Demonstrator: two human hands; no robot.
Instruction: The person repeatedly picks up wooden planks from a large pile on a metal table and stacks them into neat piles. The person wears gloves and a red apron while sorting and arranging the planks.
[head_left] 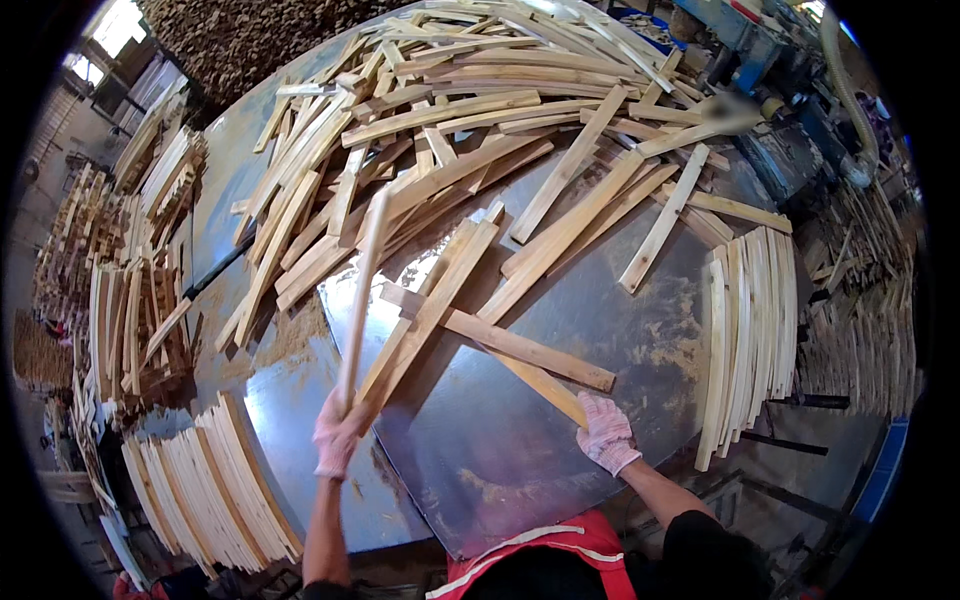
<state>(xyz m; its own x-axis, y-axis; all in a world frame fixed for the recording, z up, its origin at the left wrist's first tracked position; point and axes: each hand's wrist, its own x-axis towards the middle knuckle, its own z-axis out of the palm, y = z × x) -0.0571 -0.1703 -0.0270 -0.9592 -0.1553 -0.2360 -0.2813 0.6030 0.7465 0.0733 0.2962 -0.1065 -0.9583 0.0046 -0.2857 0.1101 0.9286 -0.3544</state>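
Note:
My left hand [337, 436], in a pale pink work glove, is closed around the near end of a narrow wooden strip [363, 290] that is raised and slightly blurred. A wider wooden strip [440, 305] also ends at this hand; whether it is gripped too I cannot tell. My right hand [606, 436], gloved alike, has its fingers on the near end of another wooden strip [545, 383], which runs away to the upper left. Lying across it is a further wooden strip [530, 350], its right end just above my right hand.
A large jumbled heap of wooden strips [470, 75] covers the far part of the metal table [620, 340]. Neat rows of strips stand at the right edge [750, 340] and near left edge [205, 485]. Blue machinery [775, 130] is at the far right, and sawdust is scattered about.

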